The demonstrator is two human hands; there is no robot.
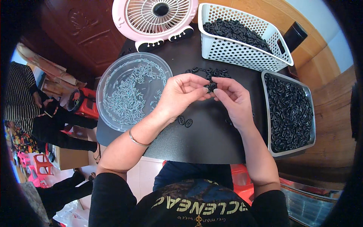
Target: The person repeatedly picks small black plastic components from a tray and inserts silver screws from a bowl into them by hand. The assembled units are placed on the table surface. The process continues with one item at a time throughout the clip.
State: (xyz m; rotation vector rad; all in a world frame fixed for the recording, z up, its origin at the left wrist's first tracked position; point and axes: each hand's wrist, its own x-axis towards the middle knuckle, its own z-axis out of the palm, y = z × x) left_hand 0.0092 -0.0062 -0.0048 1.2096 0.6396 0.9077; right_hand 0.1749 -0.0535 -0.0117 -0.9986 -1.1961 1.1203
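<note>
Head view: a small black part [213,87] sits between the person's two hands, above the middle of the table, with the left hand [180,91] and the right hand [236,100] each pinching it between thumb and fingertips. Whether it is one piece or two pressed together cannot be told, since the fingers cover much of it. It looks like hard moulded plastic, so it should be very light, stiff and unlikely to break under a firm pinch; its smooth finish may let it slip, and opposite outer edges seem the best place to take hold. Beneath lies the dark, faintly speckled table [211,142], with a loose heap of black parts [217,73] just beyond the fingers and a few oval pieces [188,123] near the left forearm. To the left stands a clear round tub [100,96] of small silvery pins [126,100]; behind it is a pink fan [130,28]. A white perforated basket [242,60] and a grey-rimmed tray [266,109], both full of black pieces, flank the right side. Around are wooden panelling [327,128], pale floor tiles [141,178] and, at far left, a person in a striped top [20,89].
</note>
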